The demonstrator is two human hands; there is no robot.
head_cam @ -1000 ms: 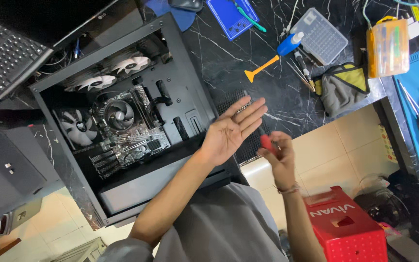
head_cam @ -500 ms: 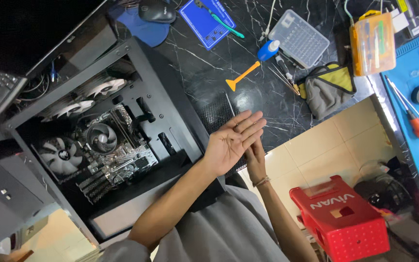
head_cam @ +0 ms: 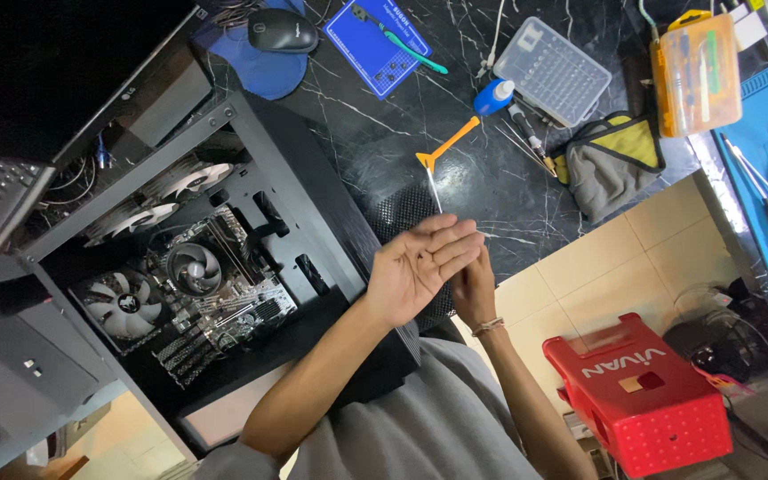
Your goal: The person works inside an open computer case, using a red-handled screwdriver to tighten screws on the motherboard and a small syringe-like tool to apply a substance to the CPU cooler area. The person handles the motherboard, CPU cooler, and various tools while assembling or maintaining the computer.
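Black computer case (head_cam: 224, 267) fills the frame's left, beside both hands.
Left hand (head_cam: 420, 267) lies open, palm up, covering right hand (head_cam: 475, 289), whose grip cannot be told; orange tool (head_cam: 444, 147) above.

Workshop corner with dark stone and pale tile

A black marbled counter (head_cam: 384, 151) with white veins sits above a cream tiled floor (head_cam: 606, 276); a red plastic stool (head_cam: 642, 400) stands there, under even light.

Left hand (head_cam: 420, 267) flat, covering right hand (head_cam: 475, 289)
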